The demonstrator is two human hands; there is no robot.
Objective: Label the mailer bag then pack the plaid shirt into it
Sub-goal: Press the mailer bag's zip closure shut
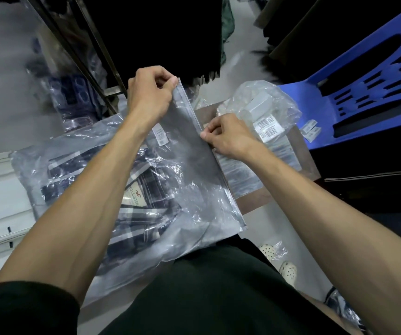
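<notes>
- Far left: a heap of clear-wrapped dark garments (73,97) lies beside a slanting metal rack leg (90,68), well apart from the work.
- Near left: the plaid shirt (131,204) lies in a crinkled clear polybag across the person's lap, its brand tag facing up. It is partly under the left forearm and partly overlapped by the bag held above it.
- Centre, far: the left hand (150,93) is closed, thumb and fingers pinching the far top corner of the mailer bag (194,170) at its seal strip.
- Centre: the mailer bag is a grey translucent pouch held slanting from far to near, its strip edge to the right. A small white tag (160,136) shows near its far end; whether this is the label cannot be told.
- Centre right: the right hand (228,136) is curled, thumb and forefinger pinching the strip edge partway along.
- Step in hand, as judged: handling the mouth strip, probably parting it to open the bag.
- Next move, as judged: spread the mouth wide, hold it with one hand and free the other to feed the shirt in.
- Right: a crumpled clear bag (267,102) with a barcode sticker (268,128) rests on a brown board.
- Far right: a blue plastic chair (364,76).
</notes>
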